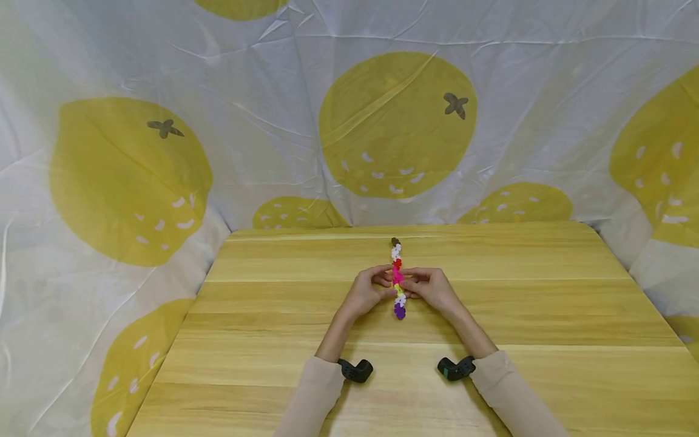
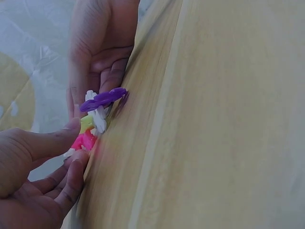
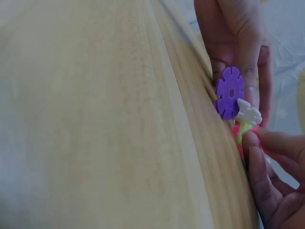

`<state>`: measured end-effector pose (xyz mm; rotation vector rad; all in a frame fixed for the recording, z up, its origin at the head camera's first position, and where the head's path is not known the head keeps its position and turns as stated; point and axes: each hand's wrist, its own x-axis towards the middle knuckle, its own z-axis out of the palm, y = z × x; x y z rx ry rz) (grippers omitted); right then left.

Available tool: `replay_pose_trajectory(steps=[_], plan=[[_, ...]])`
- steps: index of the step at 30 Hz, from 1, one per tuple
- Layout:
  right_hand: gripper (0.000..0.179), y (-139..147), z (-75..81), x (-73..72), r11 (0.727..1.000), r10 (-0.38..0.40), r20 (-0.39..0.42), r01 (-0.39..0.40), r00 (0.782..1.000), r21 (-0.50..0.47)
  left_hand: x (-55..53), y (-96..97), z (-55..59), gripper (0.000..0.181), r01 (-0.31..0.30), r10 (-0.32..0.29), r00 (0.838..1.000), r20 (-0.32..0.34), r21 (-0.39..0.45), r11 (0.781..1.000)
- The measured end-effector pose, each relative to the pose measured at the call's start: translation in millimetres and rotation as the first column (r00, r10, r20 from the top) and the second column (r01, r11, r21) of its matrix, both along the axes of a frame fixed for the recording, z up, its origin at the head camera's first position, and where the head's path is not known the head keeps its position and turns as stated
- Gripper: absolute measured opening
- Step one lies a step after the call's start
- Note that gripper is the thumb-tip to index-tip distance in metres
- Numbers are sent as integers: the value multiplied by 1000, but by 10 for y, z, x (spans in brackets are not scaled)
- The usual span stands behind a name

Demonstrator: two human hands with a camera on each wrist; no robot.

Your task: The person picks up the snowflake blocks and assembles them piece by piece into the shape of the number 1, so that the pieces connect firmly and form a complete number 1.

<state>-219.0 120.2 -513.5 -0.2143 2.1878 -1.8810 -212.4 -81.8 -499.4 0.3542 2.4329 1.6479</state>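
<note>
A chain of interlocking plastic snowflake discs (image 1: 397, 277) runs away from the person over the middle of the table. From the far end its colours go brown, white, red, pink, yellow, white and purple. My left hand (image 1: 367, 293) pinches the chain's middle from the left, and my right hand (image 1: 435, 289) pinches it from the right. In the right wrist view, the purple disc (image 3: 229, 93) shows a notched rim and a central hole. The white disc (image 3: 249, 112) sits beside it. Fingers partly hide the pink and yellow discs.
The wooden table (image 1: 246, 340) lies under both hands. A white cloth with yellow fruit prints (image 1: 398, 127) hangs behind the table and along its sides. Each wrist carries a black camera mount (image 1: 356, 370).
</note>
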Motion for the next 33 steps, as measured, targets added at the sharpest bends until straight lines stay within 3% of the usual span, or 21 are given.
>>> replay_pose_trajectory(steps=[14, 19, 23, 28, 31, 33], plan=[[34, 31, 24, -1, 1000, -4, 2, 4, 1000, 9, -1, -12, -22, 56, -2, 2, 1000, -16, 4, 1000], [36, 109, 109, 30, 999, -47, 32, 47, 998, 14, -4, -191, 6, 55, -16, 16, 1000, -1, 17, 1000], [36, 227, 177, 73, 997, -61, 34, 59, 998, 46, 35, -429, 40, 53, -28, 28, 1000, -12, -23, 999], [39, 424, 274, 167, 980, -50, -56, 60, 997, 191, 121, -698, 135, 49, -53, 45, 996, -74, -105, 993], [42, 528, 327, 231, 938, -49, -180, 107, 982, 329, 178, -795, 228, 50, -62, 41, 991, -128, -165, 984], [45, 575, 361, 272, 905, -41, -254, 144, 966, 400, 207, -822, 285, 54, -76, 24, 979, -203, -253, 964]])
